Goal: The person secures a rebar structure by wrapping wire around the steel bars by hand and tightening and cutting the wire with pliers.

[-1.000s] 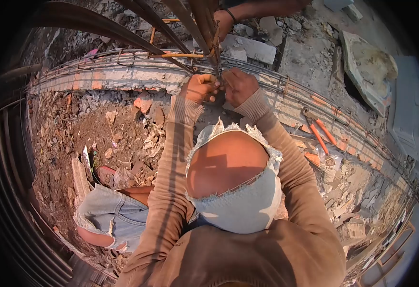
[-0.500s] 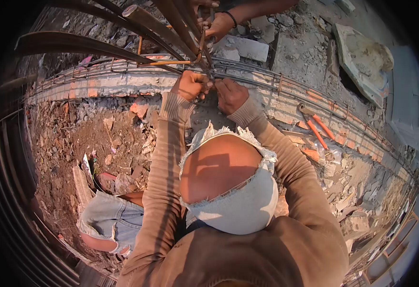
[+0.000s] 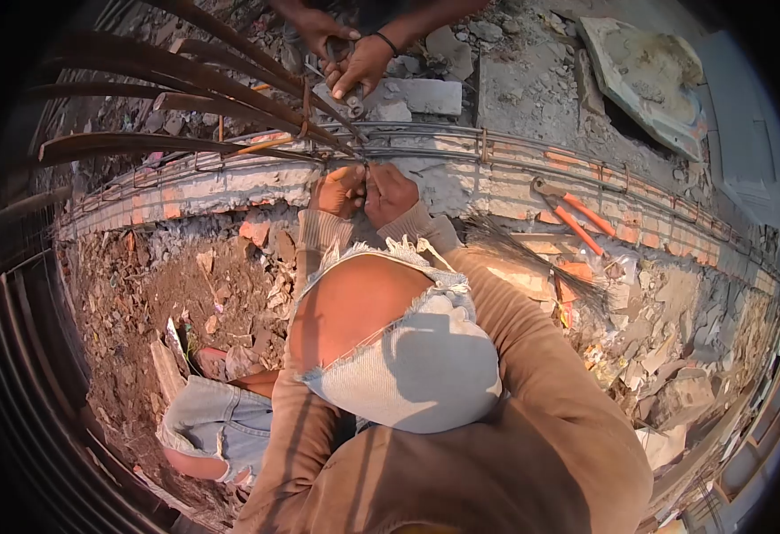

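My left hand (image 3: 338,190) is closed, fingers curled, at the foot of the upright steel bars (image 3: 256,111). Close beside it, my right hand (image 3: 391,191) is also closed, its thumb and fingers pinched together near the same joint. Whatever lies between my fingertips is too small or hidden to make out. Long horizontal rebar (image 3: 443,142) runs just beyond my hands along the brick wall top (image 3: 256,182). A bundle of thin wires (image 3: 541,260) lies beside my right forearm. Orange-handled cutters (image 3: 583,222) rest on the wall to the right.
Across the wall, another person's hands (image 3: 360,64) hold a metal tool (image 3: 354,105). A broken concrete slab (image 3: 652,84) leans at the upper right. Rubble (image 3: 176,276) covers the ground on my side. Corrugated sheets (image 3: 25,383) stand at the left.
My hands have drawn closer together at the bars, and my view has shifted. The other person's hands have moved up, away from the joint. The wire bundle now shows by my right forearm.
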Demonstrator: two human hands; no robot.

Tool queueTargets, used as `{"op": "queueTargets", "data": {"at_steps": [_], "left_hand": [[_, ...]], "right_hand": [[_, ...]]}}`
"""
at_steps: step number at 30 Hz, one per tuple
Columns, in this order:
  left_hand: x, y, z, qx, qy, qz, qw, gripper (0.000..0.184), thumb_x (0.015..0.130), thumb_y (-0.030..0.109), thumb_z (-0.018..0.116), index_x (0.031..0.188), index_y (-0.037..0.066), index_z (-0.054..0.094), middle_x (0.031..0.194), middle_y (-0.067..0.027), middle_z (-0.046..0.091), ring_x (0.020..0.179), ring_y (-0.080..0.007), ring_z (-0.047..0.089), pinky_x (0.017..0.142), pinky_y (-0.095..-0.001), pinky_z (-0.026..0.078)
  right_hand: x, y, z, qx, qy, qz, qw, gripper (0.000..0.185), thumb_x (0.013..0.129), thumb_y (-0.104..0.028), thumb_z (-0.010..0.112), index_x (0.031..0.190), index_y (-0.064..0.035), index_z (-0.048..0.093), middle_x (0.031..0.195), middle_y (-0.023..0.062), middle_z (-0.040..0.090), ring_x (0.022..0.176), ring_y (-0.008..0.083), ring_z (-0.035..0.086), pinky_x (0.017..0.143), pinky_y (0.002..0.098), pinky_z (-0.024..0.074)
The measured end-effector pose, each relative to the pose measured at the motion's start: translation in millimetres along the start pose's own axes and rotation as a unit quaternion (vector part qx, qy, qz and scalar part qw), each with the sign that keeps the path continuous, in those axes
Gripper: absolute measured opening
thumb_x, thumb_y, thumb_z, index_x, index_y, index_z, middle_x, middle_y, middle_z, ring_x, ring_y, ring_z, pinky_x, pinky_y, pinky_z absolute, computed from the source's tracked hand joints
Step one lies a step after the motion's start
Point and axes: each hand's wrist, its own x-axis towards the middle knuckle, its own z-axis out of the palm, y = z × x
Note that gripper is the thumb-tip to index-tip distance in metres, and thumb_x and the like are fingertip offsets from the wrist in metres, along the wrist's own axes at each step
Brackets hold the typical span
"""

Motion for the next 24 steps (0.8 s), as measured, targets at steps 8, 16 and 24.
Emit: {"op": "queueTargets", "data": {"at_steps": [8, 16, 24], "left_hand": [[-4, 24, 5, 0.039, 0.012, -0.081, 0.996, 0.025, 0.093, 0.022, 0.066, 0.107, 0.001, 0.067, 0.092, -0.0067, 0.068, 0.078, -0.0175, 0.063, 0.067, -0.0323, 0.050], [-9, 29, 10, 0.046, -0.005, -0.062, 0.997, 0.018, 0.090, 0.019, 0.069, 0.099, 0.003, 0.070, 0.084, -0.0059, 0.068, 0.071, -0.0158, 0.062, 0.062, -0.0293, 0.049], [-17, 17, 31, 0.055, 0.033, -0.015, 0.998, 0.030, 0.091, 0.023, 0.069, 0.110, 0.000, 0.066, 0.107, -0.0090, 0.069, 0.093, -0.0196, 0.064, 0.079, -0.0351, 0.050]], "right_hand": [[-7, -5, 22, 0.220, 0.046, 0.247, 0.943, 0.015, 0.096, -0.007, 0.056, 0.100, 0.0032, 0.065, 0.078, 0.0068, 0.062, 0.065, 0.0165, 0.057, 0.059, 0.0271, 0.0442], [1, -11, 13, 0.478, -0.002, 0.427, 0.768, 0.021, 0.100, -0.013, 0.053, 0.100, 0.0027, 0.067, 0.067, 0.0038, 0.055, 0.054, 0.0104, 0.047, 0.046, 0.0244, 0.0381], [-15, -11, -42, 0.093, -0.116, 0.263, 0.953, 0.021, 0.093, -0.014, 0.058, 0.104, 0.0037, 0.064, 0.081, 0.0146, 0.062, 0.069, 0.0281, 0.060, 0.065, 0.0385, 0.0490]]}}
